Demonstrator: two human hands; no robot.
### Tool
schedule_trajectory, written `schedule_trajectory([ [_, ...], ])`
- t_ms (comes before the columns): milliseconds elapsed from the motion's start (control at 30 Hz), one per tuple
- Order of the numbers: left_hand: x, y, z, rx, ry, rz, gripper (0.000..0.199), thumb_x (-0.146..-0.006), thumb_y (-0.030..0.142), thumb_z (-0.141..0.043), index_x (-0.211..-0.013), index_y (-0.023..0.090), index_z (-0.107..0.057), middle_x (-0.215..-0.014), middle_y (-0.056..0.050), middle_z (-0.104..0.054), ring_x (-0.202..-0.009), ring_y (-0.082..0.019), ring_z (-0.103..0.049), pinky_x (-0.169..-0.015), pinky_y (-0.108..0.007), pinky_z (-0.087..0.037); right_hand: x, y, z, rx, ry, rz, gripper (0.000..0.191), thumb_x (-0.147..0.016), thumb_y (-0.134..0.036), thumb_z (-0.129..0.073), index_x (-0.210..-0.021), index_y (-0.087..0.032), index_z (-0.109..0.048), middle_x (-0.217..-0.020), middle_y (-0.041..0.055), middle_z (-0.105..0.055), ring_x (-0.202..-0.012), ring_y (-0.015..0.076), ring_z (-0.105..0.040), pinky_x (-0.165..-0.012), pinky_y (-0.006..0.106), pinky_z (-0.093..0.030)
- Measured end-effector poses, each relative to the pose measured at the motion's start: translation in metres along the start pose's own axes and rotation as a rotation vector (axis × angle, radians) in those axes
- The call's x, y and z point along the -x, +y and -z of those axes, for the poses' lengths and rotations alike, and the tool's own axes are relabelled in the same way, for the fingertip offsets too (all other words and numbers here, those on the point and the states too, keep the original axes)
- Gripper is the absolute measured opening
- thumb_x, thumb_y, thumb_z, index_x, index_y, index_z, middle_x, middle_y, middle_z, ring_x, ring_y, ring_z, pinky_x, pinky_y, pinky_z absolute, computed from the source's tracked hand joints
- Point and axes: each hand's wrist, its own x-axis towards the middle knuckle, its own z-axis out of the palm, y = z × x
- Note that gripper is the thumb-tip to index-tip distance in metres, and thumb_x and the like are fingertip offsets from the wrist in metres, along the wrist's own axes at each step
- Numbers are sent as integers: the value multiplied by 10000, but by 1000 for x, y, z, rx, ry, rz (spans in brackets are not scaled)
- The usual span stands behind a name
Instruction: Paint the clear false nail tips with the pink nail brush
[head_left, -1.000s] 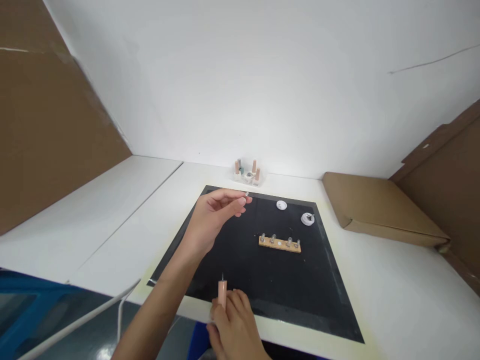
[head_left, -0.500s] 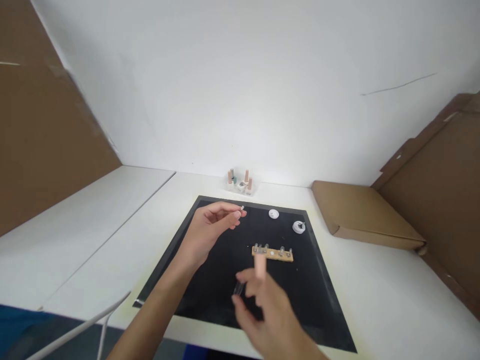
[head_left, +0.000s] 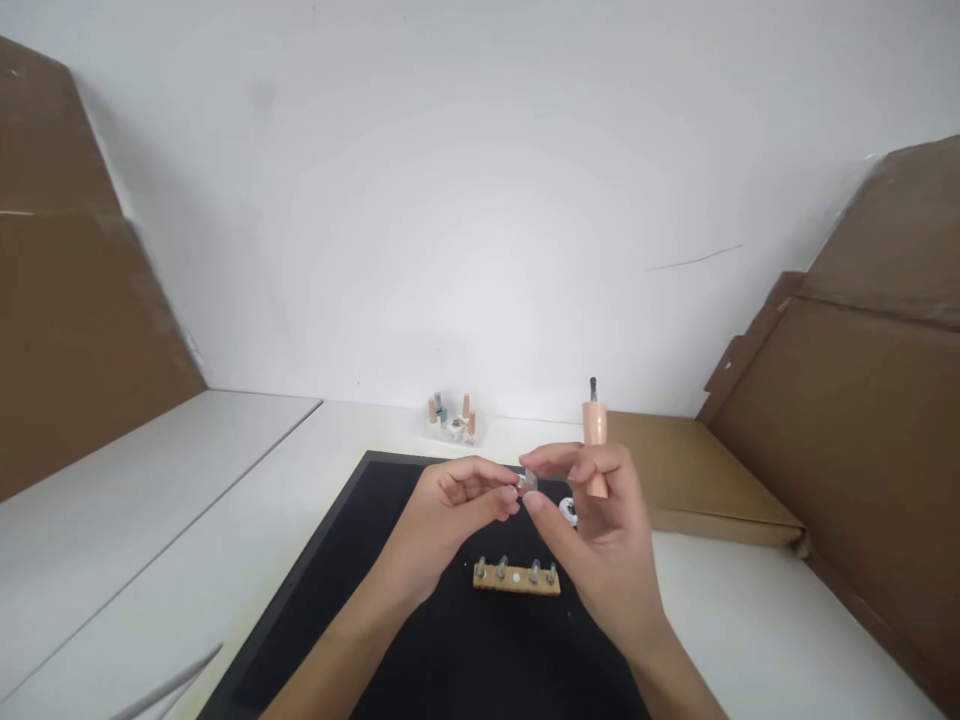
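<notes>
While left hand [head_left: 439, 520] pinches small white piece [head_left: 520, 482] between fingertips and right hand [head_left: 611, 545] clamps clear piece [head_left: 531, 481] just beside it, both 12 o'clock of wooden strip [head_left: 516, 579], bump could dislodge either; right-hand regrip risks dropping tucked pink-handled brush [head_left: 595, 424].

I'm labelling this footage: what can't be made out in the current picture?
Head view:
Small white piece, left hand: tiny, partly finger-covered.
Clear piece, right hand: too small to identify.
White container: partly hidden behind the right hand.
Black mat: near edge cut off by the picture's bottom.
Bottles: any lettering too small.
</notes>
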Motion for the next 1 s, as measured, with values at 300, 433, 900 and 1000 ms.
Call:
schedule_trajectory([
  [300, -26, 8, -13, 56, -7, 57, 289, -546, 374, -957, -703, 183, -808, -712, -4, -760, -679, -121, -617, -674, -221, -489, -25, 22, 1, -145, -6, -30, 282, -844, -98, -655, -893, -294, -459, -964, -54, -697, -919, 92, -672, -848, 235, -542],
  [433, -44, 6, -23, 66, -21, 85, 279, -542, 355, -963, -695, 184, -805, -713, -5, -766, -702, -131, -634, -705, -229, -490, -35, 33, 12, -160, 2, -26, 294, -827, -77, -676, -892, -287, -480, -970, -38, -709, -921, 109, -680, -820, 245, -544],
  [900, -103, -19, -40, 168, -61, 174, 260, -527, 359, -972, -667, 206, -815, -730, -12, -784, -745, -135, -666, -693, -204, -495, -62, 89, 38, -188, 62, 2, 337, -818, -18, -635, -899, -284, -444, -956, -23, -688, -910, 131, -659, -789, 269, -547],
  [1000, -108, -23, -41, 176, -53, 181, 231, -547, 330, -967, -668, 204, -817, -725, -13, -786, -716, -127, -655, -687, -204, -497, -64, 98, 39, -206, 67, 0, 352, -825, -11, -622, -917, -290, -429, -966, -15, -689, -919, 145, -660, -770, 286, -548],
])
